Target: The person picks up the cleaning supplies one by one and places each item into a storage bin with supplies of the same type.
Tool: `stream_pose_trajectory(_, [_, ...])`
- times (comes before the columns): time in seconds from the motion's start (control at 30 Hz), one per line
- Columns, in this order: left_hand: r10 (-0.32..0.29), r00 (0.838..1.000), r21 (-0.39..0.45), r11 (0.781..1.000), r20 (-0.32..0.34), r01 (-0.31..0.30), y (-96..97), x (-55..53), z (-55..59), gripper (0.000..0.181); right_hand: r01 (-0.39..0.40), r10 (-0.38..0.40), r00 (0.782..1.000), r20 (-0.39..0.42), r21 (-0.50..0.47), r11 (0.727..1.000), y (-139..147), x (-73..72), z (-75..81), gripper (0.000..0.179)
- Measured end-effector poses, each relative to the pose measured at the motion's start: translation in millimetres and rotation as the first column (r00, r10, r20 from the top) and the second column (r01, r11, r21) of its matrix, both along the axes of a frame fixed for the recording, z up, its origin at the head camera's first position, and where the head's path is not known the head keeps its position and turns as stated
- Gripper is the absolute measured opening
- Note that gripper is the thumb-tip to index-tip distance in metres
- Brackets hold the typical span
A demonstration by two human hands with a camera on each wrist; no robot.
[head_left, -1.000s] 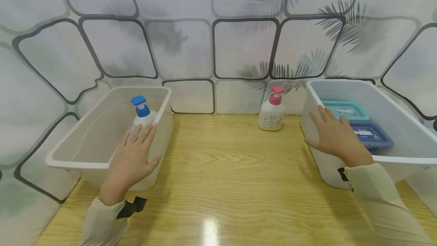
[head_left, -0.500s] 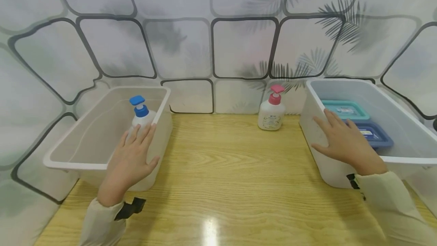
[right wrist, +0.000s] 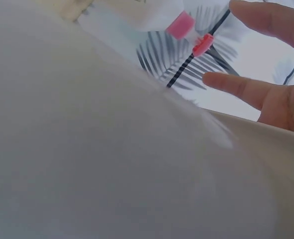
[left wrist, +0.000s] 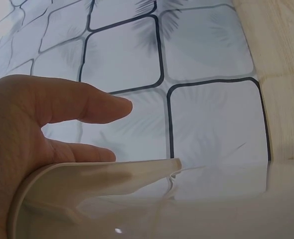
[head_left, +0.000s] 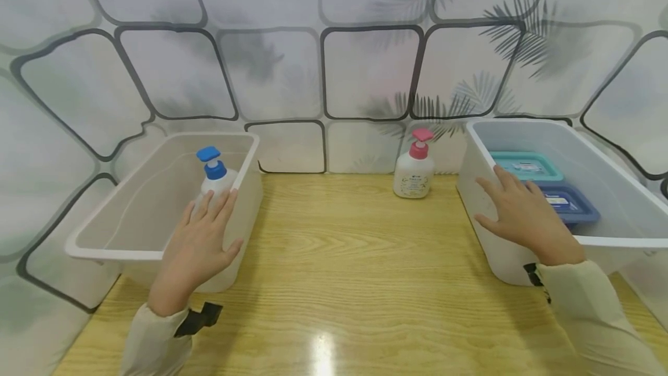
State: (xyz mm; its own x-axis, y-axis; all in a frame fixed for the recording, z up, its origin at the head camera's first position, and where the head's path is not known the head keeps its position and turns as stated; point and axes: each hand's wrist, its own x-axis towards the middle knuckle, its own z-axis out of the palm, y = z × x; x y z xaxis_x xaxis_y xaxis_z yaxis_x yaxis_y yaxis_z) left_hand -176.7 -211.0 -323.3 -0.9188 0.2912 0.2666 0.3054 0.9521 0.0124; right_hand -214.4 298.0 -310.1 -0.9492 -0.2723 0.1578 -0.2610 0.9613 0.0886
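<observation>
My left hand is spread palm down over the near right rim of the left white bin, its fingers straight. Just beyond its fingertips, inside that bin, stands a white pump bottle with a blue pump, its lower part hidden by the hand. Over the left rim of the right white bin my right hand hovers with fingers extended, holding nothing. That bin contains a teal-lidded box and a dark blue-lidded box, partly covered by the hand. Both wrist views show bare fingers beside a bin wall.
A white pump bottle with a pink pump stands on the wooden table near the back, left of the right bin. Behind everything rises a patterned wall covering. The bins flank the middle of the table.
My right hand has shifted slightly right along the right bin's rim, then stayed nearly still. The left hand, both bins and their contents keep their places.
</observation>
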Motion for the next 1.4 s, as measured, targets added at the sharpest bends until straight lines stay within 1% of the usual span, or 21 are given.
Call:
stream_pose_trajectory(0.07, [0.001, 1.000, -0.001, 1.000, 0.005, -0.001, -0.2, -0.2, 0.2, 0.081, 0.001, -0.001, 1.000, -0.004, -0.001, 1.000, -1, -0.9, 2.3, 0.077])
stream_pose_trajectory(0.13, [0.000, 1.000, 0.002, 1.000, 0.008, 0.000, -0.6, -0.7, 0.3, 0.082, 0.003, -0.003, 1.000, 0.016, -0.010, 1.000, -4, -3.1, 4.3, 0.081])
stream_pose_trajectory(0.3, [0.002, 1.000, 0.014, 1.000, 0.017, -0.002, -1.6, -0.3, -0.2, 0.082, 0.029, -0.025, 0.993, 0.119, -0.025, 0.999, -11, -9.5, 6.0, 0.090])
stream_pose_trajectory(0.37, [0.001, 1.000, 0.014, 1.000, 0.019, -0.002, -1.2, -0.2, -0.2, 0.082, 0.036, -0.034, 0.991, 0.132, -0.018, 0.999, -11, -10.9, 5.3, 0.091])
stream_pose_trajectory(0.53, [-0.001, 1.000, 0.011, 1.000, 0.021, 0.001, 0.0, -0.3, 0.9, 0.083, 0.045, -0.042, 0.990, 0.136, -0.016, 0.999, -12, -11.0, 5.5, 0.090])
stream_pose_trajectory(0.6, [-0.006, 1.000, 0.007, 1.000, 0.011, 0.005, 0.0, -0.6, 1.0, 0.082, 0.048, -0.045, 0.988, 0.149, -0.018, 0.999, -11, -10.0, 6.7, 0.090])
stream_pose_trajectory(0.7, [-0.008, 1.000, -0.008, 1.000, -0.027, 0.008, 0.3, -0.1, 0.4, 0.081, 0.042, -0.039, 0.985, 0.167, -0.010, 0.999, -8, -7.4, 8.4, 0.092])
stream_pose_trajectory(0.77, [-0.006, 0.997, -0.014, 1.000, -0.081, 0.005, 2.5, 1.0, -0.6, 0.080, 0.037, -0.038, 0.983, 0.181, 0.004, 0.999, -5, -5.7, 8.5, 0.094])
stream_pose_trajectory(0.83, [-0.014, 0.988, -0.008, 1.000, -0.155, 0.013, 8.0, 2.3, -0.9, 0.077, 0.034, -0.035, 0.981, 0.192, 0.011, 0.999, -2, -4.2, 8.7, 0.095])
stream_pose_trajectory(0.9, [-0.035, 0.970, 0.006, 0.999, -0.240, 0.038, 17.0, 1.8, -1.2, 0.071, 0.031, -0.032, 0.980, 0.195, 0.010, 0.999, 2, -3.7, 8.3, 0.096])
stream_pose_trajectory(1.0, [-0.095, 0.931, 0.024, 0.994, -0.352, 0.111, 34.8, -4.2, -3.1, 0.062, 0.029, -0.029, 0.980, 0.197, 0.002, 1.000, 5, -4.1, 8.0, 0.097])
stream_pose_trajectory(1.07, [-0.137, 0.911, 0.025, 0.987, -0.390, 0.159, 46.9, -9.5, -5.4, 0.060, 0.023, -0.022, 0.982, 0.190, -0.004, 1.000, 7, -5.1, 6.8, 0.096])
stream_pose_trajectory(1.13, [-0.175, 0.898, 0.030, 0.978, -0.404, 0.204, 58.9, -16.0, -8.3, 0.059, 0.020, -0.017, 0.983, 0.185, -0.013, 1.000, 7, -6.0, 5.9, 0.096])
stream_pose_trajectory(1.2, [-0.204, 0.895, 0.049, 0.969, -0.397, 0.243, 70.4, -23.5, -11.4, 0.057, 0.020, -0.017, 0.984, 0.180, -0.018, 1.000, 7, -6.5, 5.2, 0.096])
stream_pose_trajectory(1.27, [-0.223, 0.899, 0.080, 0.959, -0.376, 0.272, 82.4, -32.5, -14.7, 0.057, 0.027, -0.022, 0.984, 0.179, -0.028, 0.999, 6, -6.5, 5.3, 0.096])
stream_pose_trajectory(1.4, [-0.267, 0.914, 0.186, 0.925, -0.306, 0.332, 106.3, -54.9, -24.2, 0.055, 0.050, -0.041, 0.982, 0.182, -0.044, 0.998, 3, -5.8, 6.0, 0.097])
